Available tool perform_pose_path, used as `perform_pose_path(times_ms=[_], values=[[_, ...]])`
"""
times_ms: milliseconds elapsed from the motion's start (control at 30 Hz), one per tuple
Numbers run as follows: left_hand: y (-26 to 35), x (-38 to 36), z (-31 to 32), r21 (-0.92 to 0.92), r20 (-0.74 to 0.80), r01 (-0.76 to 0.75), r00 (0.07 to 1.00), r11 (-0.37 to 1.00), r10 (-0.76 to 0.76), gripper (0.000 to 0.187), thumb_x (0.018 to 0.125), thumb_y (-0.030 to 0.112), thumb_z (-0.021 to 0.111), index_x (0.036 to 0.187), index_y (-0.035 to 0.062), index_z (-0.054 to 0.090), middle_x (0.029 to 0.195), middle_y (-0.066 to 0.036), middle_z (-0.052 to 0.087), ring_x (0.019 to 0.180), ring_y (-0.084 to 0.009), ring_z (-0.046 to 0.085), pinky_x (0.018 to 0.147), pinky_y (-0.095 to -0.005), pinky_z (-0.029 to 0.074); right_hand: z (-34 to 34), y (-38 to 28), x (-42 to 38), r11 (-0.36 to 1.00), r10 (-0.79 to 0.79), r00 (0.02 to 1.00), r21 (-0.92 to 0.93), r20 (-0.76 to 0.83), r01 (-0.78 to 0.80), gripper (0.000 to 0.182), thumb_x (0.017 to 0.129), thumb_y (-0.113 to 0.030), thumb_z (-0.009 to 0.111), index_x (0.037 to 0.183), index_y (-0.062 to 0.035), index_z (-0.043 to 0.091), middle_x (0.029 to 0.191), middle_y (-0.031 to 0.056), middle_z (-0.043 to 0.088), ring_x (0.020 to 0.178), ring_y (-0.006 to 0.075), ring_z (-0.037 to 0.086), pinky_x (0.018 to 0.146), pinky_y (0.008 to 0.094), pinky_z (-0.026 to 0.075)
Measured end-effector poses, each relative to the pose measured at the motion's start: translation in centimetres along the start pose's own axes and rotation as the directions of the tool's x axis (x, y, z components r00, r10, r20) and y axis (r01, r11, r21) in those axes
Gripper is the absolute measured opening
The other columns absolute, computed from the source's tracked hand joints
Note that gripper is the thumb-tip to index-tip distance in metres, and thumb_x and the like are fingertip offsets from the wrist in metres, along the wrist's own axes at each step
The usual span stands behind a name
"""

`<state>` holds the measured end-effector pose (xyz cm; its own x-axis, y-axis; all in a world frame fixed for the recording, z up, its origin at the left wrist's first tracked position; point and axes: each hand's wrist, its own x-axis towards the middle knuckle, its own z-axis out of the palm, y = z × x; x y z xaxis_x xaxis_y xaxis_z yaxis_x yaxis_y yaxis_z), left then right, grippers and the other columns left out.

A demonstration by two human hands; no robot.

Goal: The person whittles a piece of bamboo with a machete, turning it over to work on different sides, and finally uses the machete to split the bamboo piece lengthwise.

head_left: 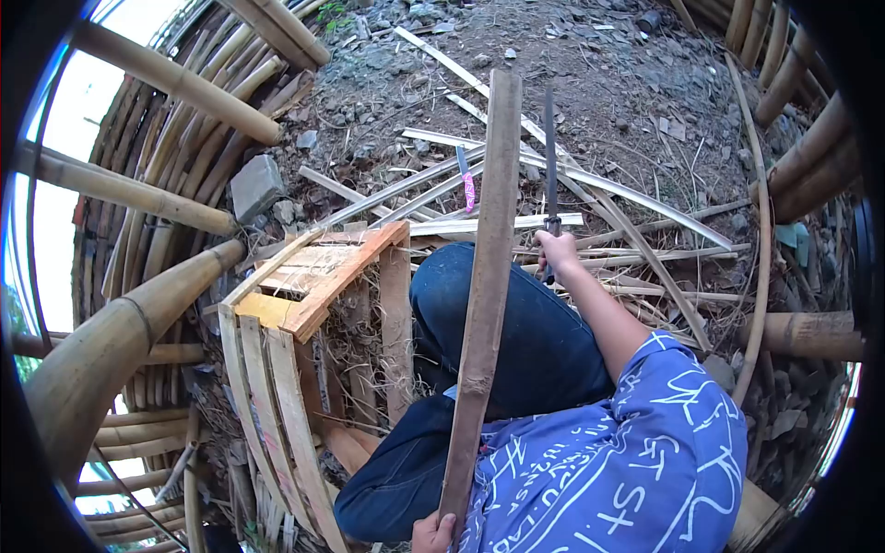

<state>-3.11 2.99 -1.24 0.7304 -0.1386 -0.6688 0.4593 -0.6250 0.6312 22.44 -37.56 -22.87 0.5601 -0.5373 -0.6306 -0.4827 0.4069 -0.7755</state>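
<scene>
My left hand (433, 533) is wrapped around the lower end of a long split bamboo strip (493, 230), which stands up across my lap and has a node low down. In my right hand (558, 251) is the handle of a long-bladed knife (551, 138), its dark, narrow blade pointing away from me. The blade is to the right of the strip, apart from it. Beyond my knee, a small knife with a pink handle (469, 192) lies among thin bamboo strips (645, 203) on the ground.
A low slatted wooden stand (304, 276) is beside my left leg, with curly shavings (355, 359) near it. A grey block (256, 188) lies at the left. Thick bamboo poles (111, 332) jut in from the left, and others (811, 152) line the right. Gravelly soil (590, 83) lies ahead.
</scene>
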Motion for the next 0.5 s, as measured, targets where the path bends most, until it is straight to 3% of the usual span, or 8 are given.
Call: perform_pose_path(times_ms=[33,67,100,167,267,500], values=[[0.0,0.2,-0.2,0.015,-0.053,-0.012,0.999,1.000,0.012,0.030,0.094,0.025,0.053,0.094,-0.0040,0.060,0.058,-0.014,0.051,0.051,-0.0178,0.050,0.050,-0.0353,0.040,0.0,0.2,0.1,1.000,0.001,1.000,0.016,0.001,-0.001,0.020,0.073,-0.017,0.063,0.064,-0.0037,0.051,0.053,0.0053,0.050,0.038,0.0138,0.048,0.037,0.0299,0.040],[3.9,0.4,-0.7,-0.007,-0.032,0.045,0.998,0.999,-0.046,0.030,0.093,0.025,0.053,0.091,-0.0038,0.060,0.056,-0.013,0.051,0.051,-0.0182,0.050,0.050,-0.0344,0.041,0.1,0.7,0.4,0.994,0.049,0.998,0.101,-0.035,-0.045,0.020,0.074,-0.017,0.062,0.064,-0.0036,0.051,0.053,0.0051,0.049,0.038,0.0139,0.047,0.037,0.0300,0.040],[2.9,0.9,-0.8,0.000,-0.038,0.041,0.998,0.999,-0.041,0.030,0.093,0.025,0.053,0.091,-0.0038,0.060,0.056,-0.013,0.051,0.051,-0.0182,0.050,0.050,-0.0344,0.041,0.3,1.0,0.8,0.980,0.098,0.993,0.183,-0.066,-0.084,0.019,0.074,-0.016,0.062,0.065,-0.0034,0.051,0.053,0.0049,0.048,0.038,0.0139,0.046,0.037,0.0302,0.040],[0.5,2.9,-1.0,-0.314,0.020,0.118,0.993,0.942,-0.118,0.023,0.092,0.012,0.050,0.081,-0.0037,0.061,0.061,-0.006,0.059,0.056,-0.0120,0.057,0.056,-0.0252,0.046,0.0,2.3,1.6,0.965,0.124,0.989,0.242,-0.078,-0.101,0.019,0.073,-0.016,0.061,0.065,-0.0032,0.049,0.054,0.0043,0.047,0.039,0.0143,0.046,0.037,0.0307,0.041],[1.0,4.8,-1.2,-0.272,-0.023,0.040,0.999,0.961,-0.048,0.026,0.092,0.013,0.047,0.079,-0.0048,0.061,0.060,-0.006,0.058,0.055,-0.0114,0.055,0.053,-0.0255,0.044,-0.6,3.7,2.1,0.923,0.236,0.963,0.340,-0.127,-0.182,0.018,0.071,-0.015,0.060,0.066,-0.0044,0.047,0.054,0.0044,0.046,0.039,0.0142,0.046,0.036,0.0328,0.042],[2.1,6.4,-1.5,-0.364,0.048,0.049,0.998,0.930,-0.034,0.030,0.094,0.019,0.051,0.078,-0.0049,0.060,0.061,-0.006,0.058,0.052,-0.0098,0.055,0.050,-0.0236,0.042,-0.4,3.1,2.2,0.956,0.167,0.974,0.267,-0.151,-0.122,0.020,0.074,-0.016,0.060,0.064,-0.0057,0.046,0.055,0.0043,0.045,0.039,0.0153,0.045,0.035,0.0317,0.040]])
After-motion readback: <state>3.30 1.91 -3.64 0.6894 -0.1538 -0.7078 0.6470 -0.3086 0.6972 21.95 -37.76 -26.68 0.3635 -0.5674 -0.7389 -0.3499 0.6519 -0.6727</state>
